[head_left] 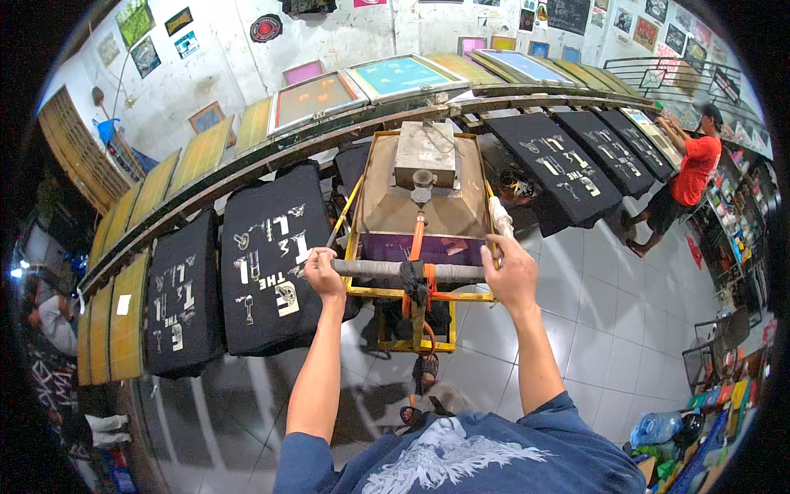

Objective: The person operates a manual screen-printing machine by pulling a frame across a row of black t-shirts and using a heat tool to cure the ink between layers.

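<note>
A wheeled heater cart with a yellow metal frame [355,216] stands before me. Its broad brown hood carries a grey metal box [425,156]. Across its near end runs a grey wrapped handle bar [374,269], with black and orange wrapping at its middle. My left hand [326,275] is closed around the bar's left end. At the right end, my right hand [512,270] curls loosely around the bar, thumb and forefinger raised, beside a white cloth [499,217] on the frame. Black printed shirts [267,255] lie on boards to the left of the cart.
More black printed shirts [568,169] lie on boards at right. A long rack holds framed screens [317,99] along the wall. A co-worker in a red shirt [698,169] leans over the far right board. Grey floor tiles [588,305] and a chair [716,337] are at right.
</note>
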Demonstrator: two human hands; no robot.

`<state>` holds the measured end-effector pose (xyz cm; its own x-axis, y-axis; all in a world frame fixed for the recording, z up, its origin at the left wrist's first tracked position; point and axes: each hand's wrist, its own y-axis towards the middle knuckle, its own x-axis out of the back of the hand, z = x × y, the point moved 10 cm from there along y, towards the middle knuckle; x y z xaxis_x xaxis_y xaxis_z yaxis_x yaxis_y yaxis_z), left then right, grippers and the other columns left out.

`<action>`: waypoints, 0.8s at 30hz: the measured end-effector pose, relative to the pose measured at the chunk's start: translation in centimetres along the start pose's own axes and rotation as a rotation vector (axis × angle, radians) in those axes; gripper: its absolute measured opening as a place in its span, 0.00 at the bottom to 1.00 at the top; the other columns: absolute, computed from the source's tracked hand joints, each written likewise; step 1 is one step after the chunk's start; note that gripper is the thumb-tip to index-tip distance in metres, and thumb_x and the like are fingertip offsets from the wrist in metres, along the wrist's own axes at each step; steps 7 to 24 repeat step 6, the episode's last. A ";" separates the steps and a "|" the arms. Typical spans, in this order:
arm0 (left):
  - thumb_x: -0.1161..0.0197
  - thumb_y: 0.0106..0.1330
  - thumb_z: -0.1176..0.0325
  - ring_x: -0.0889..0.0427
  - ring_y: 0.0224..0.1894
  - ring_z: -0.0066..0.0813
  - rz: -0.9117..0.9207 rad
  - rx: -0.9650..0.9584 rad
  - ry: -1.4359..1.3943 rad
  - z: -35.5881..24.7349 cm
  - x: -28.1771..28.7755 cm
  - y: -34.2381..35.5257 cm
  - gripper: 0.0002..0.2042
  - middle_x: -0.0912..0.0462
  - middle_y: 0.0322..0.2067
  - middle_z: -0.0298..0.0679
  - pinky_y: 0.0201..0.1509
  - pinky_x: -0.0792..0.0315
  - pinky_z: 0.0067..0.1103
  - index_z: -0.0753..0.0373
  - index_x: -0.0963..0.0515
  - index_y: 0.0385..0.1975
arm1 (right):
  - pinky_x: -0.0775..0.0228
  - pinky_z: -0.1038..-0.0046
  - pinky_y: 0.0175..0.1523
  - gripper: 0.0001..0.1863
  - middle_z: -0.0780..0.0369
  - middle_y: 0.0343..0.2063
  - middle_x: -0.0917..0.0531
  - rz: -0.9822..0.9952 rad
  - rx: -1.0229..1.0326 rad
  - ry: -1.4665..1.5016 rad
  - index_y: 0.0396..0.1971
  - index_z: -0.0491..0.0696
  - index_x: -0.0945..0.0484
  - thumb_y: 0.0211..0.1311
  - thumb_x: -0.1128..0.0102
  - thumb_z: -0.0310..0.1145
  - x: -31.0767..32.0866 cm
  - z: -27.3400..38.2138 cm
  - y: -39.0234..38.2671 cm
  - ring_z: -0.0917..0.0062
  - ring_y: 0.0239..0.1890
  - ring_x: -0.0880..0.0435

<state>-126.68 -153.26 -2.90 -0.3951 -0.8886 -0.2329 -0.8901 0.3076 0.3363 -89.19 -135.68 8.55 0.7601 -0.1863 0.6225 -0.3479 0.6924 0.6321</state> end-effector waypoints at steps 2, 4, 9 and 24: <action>0.47 0.61 0.68 0.26 0.34 0.24 0.006 0.000 0.006 0.1 0.1 0.0 0.09 0.21 0.27 0.35 0.44 0.35 0.22 0.66 0.24 0.23 | 0.25 0.63 0.48 0.19 0.57 0.40 0.19 0.060 0.160 -0.068 0.51 0.49 0.17 0.61 0.29 0.38 -0.6 4.2 1.5 0.64 0.43 0.17; 0.47 0.61 0.68 0.26 0.34 0.25 0.008 -0.013 0.016 -0.1 0.2 -0.1 0.09 0.21 0.27 0.36 0.45 0.34 0.23 0.66 0.24 0.23 | 0.26 0.63 0.56 0.23 0.57 0.46 0.21 0.182 0.341 -0.103 0.56 0.51 0.18 0.61 0.29 0.40 -4.0 7.8 4.2 0.62 0.50 0.20; 0.46 0.62 0.67 0.26 0.35 0.24 0.031 0.005 -0.003 1.0 0.3 0.3 0.10 0.20 0.29 0.36 0.46 0.34 0.22 0.66 0.23 0.24 | 0.28 0.62 0.61 0.26 0.57 0.46 0.21 0.336 0.393 -0.177 0.59 0.53 0.19 0.61 0.29 0.40 -8.3 8.7 6.4 0.62 0.54 0.22; 0.46 0.62 0.67 0.26 0.35 0.24 0.031 0.005 -0.003 1.0 0.3 0.3 0.10 0.20 0.29 0.36 0.46 0.34 0.22 0.66 0.23 0.24 | 0.28 0.62 0.61 0.26 0.57 0.46 0.21 0.336 0.393 -0.177 0.59 0.53 0.19 0.61 0.29 0.40 -8.3 8.7 6.4 0.62 0.54 0.22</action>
